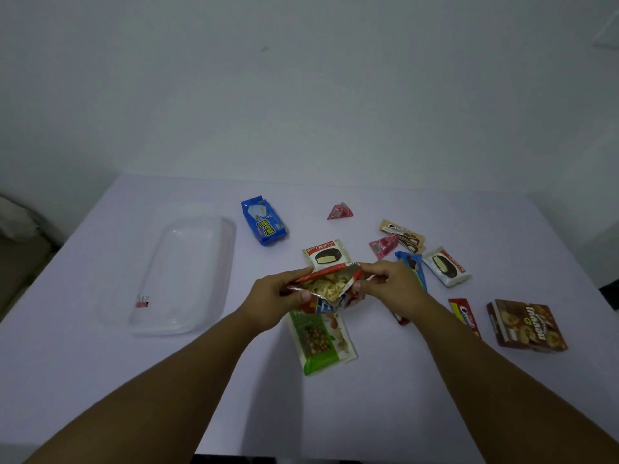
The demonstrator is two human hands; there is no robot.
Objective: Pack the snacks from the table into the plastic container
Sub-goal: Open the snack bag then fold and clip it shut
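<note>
Both hands hold an opened red foil snack bag (pixel 330 283) over the table's middle; pale chips show in its mouth. My left hand (pixel 278 296) pinches its left edge, my right hand (pixel 388 283) its right edge. The clear plastic container (pixel 187 272) lies to the left with a small red binder clip (pixel 142 302) in it. Under the bag lies a green nut bar pack (pixel 321 343). A Choco Pie pack (pixel 326 254) sits just beyond the bag.
Other snacks lie scattered on the table: a blue pack (pixel 264 221), a red triangular candy (pixel 340 212), a pink candy (pixel 383 246), a second pie pack (pixel 447 266), a brown box (pixel 527 324) and red packs at right. A white wall stands behind.
</note>
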